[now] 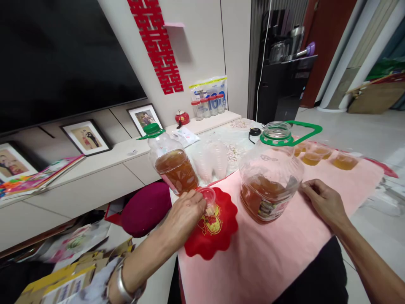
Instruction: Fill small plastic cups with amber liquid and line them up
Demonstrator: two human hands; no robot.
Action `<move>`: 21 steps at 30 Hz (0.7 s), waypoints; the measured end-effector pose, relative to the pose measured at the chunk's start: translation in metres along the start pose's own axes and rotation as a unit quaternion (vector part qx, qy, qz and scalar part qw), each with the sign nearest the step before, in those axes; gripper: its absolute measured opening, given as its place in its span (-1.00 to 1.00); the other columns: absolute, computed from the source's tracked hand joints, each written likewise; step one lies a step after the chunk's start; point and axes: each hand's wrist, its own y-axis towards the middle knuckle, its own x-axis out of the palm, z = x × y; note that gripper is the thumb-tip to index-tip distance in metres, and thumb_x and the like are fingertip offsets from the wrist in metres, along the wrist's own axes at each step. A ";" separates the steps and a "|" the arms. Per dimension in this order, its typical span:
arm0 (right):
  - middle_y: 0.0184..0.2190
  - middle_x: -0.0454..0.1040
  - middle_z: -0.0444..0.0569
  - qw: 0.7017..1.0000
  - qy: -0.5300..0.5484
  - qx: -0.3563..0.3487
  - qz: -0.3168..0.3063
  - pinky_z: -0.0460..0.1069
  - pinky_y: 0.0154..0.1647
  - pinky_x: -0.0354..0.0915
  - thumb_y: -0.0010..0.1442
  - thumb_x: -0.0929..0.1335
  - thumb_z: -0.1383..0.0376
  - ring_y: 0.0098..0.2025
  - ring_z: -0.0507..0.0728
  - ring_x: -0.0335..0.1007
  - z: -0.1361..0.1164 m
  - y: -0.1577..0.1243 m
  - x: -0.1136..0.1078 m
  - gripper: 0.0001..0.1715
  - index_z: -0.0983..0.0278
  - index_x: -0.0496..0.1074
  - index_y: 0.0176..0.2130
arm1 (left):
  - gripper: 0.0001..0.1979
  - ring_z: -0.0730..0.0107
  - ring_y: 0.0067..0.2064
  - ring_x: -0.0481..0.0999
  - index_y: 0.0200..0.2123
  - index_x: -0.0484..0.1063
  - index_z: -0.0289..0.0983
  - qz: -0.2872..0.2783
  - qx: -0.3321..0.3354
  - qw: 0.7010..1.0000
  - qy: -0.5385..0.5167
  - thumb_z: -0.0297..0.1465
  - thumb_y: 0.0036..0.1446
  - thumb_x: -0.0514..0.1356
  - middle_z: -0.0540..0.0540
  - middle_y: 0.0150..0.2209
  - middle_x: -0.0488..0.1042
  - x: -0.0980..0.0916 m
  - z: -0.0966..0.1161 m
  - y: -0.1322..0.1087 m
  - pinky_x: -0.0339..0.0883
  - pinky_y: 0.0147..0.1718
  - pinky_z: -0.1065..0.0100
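My left hand point(189, 210) is closed on the rim of a small clear plastic cup point(209, 197), over a red scalloped plate point(226, 228) with a gold design. On the pink cloth point(253, 261) stands a large open clear jug point(268, 185) with a green handle, partly filled with amber liquid. My right hand point(322, 199) is beside that jug's right side, thumb and fingers pinched together; what they hold, if anything, is too small to tell. A second jug point(175, 166) of amber liquid, with a green cap, stands behind my left hand.
Clear stacked cups point(211, 162) stand behind the plate. Several cups of amber liquid point(344, 161) are at the back right. A maroon stool point(147, 210) is at the left. Picture frames point(86, 137) and lidded jars point(205, 108) line the cabinet.
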 end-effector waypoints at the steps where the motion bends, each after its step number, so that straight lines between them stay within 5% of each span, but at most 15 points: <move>1: -0.51 0.47 -0.09 1.000 0.000 -0.001 0.000 0.10 -0.35 0.23 0.04 0.35 -0.15 -0.43 0.18 0.32 0.000 0.000 0.000 -0.54 0.17 0.43 -0.39 | -0.70 0.32 -0.18 0.37 -0.33 0.48 -0.29 0.008 0.001 1.000 -0.006 -0.37 0.41 0.04 -0.05 -0.24 0.51 0.010 -0.003 -0.001 0.17 -0.15 0.23; 7: -0.56 0.44 -0.12 1.000 0.008 -0.015 0.001 0.06 -0.39 0.21 0.06 0.36 -0.11 -0.46 0.15 0.30 0.001 0.000 0.000 -0.58 0.18 0.42 -0.40 | -0.63 0.38 -0.20 0.41 -0.35 0.52 -0.26 0.075 0.015 0.996 -0.043 -0.24 0.43 0.05 -0.02 -0.29 0.52 0.025 -0.003 -0.004 0.19 -0.19 0.26; 15: -0.58 0.41 -0.14 1.000 0.021 -0.020 0.006 0.04 -0.41 0.21 0.09 0.37 -0.06 -0.48 0.12 0.28 0.001 0.000 0.002 -0.63 0.19 0.41 -0.41 | -0.80 0.23 0.03 0.53 -0.03 0.52 -0.17 0.211 0.045 0.973 -0.076 -0.31 0.35 0.18 -0.05 -0.04 0.59 0.022 0.003 -0.019 0.39 -0.01 0.13; 18: -0.56 0.41 -0.14 0.999 0.028 -0.021 0.010 0.04 -0.39 0.22 0.09 0.38 -0.06 -0.47 0.12 0.28 0.000 -0.001 0.002 -0.62 0.19 0.41 -0.40 | -0.73 0.28 0.07 0.54 0.08 0.44 -0.12 0.287 0.052 0.950 -0.113 -0.39 0.33 0.17 -0.01 0.01 0.58 0.023 0.021 -0.020 0.45 0.01 0.13; 21: -0.56 0.40 -0.15 0.999 0.035 -0.022 0.011 0.03 -0.41 0.20 0.09 0.38 -0.06 -0.47 0.11 0.26 0.000 -0.002 0.001 -0.62 0.19 0.41 -0.40 | -0.57 0.26 0.21 0.48 0.19 0.39 -0.12 0.240 0.004 0.935 -0.262 -0.38 0.27 0.20 -0.05 0.18 0.49 0.019 0.057 -0.015 0.45 0.21 0.03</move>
